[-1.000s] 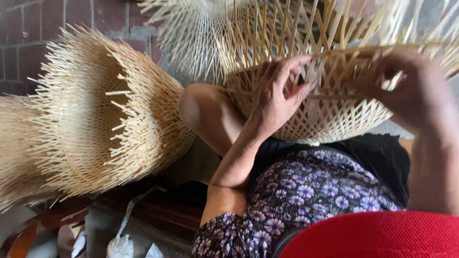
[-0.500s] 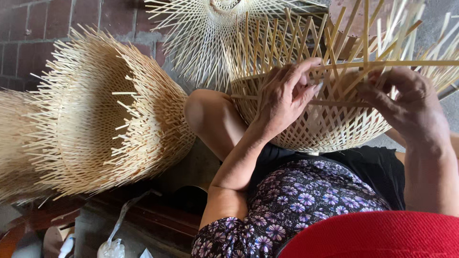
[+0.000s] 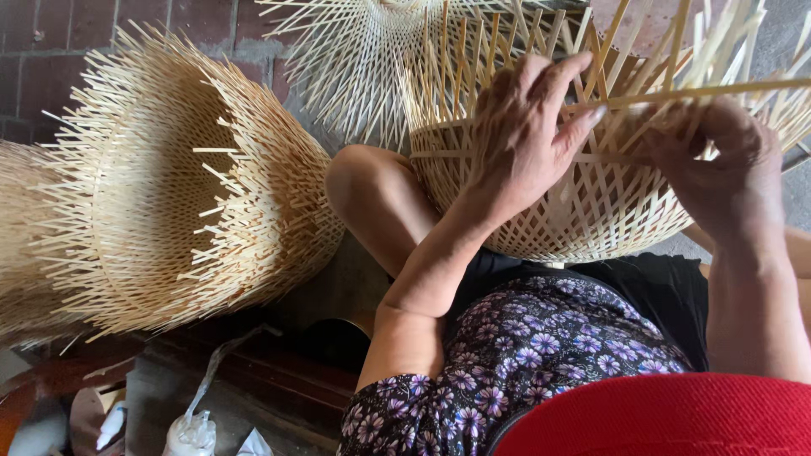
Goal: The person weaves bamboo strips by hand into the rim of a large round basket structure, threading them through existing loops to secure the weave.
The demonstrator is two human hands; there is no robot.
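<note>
Resting against the knee at the upper right of the frame, a half-woven bamboo basket [image 3: 591, 211] is held between both hands. The left hand [image 3: 524, 127] is laid flat over the lattice wall, its grip loose, with fingers [image 3: 583, 118] spread and touching a horizontal bamboo strip [image 3: 718, 91]. The right hand [image 3: 718, 169] is curled closed over the same strip and the upright splints near the rim. A stack of finished baskets with bristling ends [image 3: 169, 203] is seen at the left, and another open weave [image 3: 363, 59] at the top centre. A purple floral sleeve [image 3: 507, 371] is seen below.
</note>
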